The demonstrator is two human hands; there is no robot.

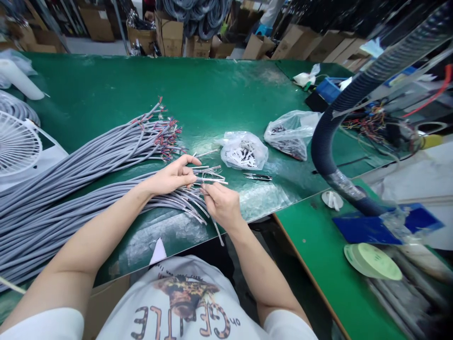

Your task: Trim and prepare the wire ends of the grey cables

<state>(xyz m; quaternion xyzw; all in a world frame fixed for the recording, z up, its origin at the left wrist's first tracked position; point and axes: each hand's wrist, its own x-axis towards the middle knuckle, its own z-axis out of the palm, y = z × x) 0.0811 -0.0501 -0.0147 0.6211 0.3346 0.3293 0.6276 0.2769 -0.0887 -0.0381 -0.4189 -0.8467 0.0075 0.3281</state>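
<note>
Evidently lettering on white shirt (177, 302): I make out big G, T, E; smaller print mostly too small for me. Left hand (172, 178) curls thumb and forefinger around pale cable ends (214, 180); right hand (224, 202) pinches at same ends, exact strand I cannot tell. Lower grey bundle (53, 231) runs along near edge of green table (219, 94), upper bundle (106, 158) beyond it. Snips (260, 177) right of hands, near edge. Past far edge: cardboard boxes (295, 41), coiled cable (198, 16).
</note>
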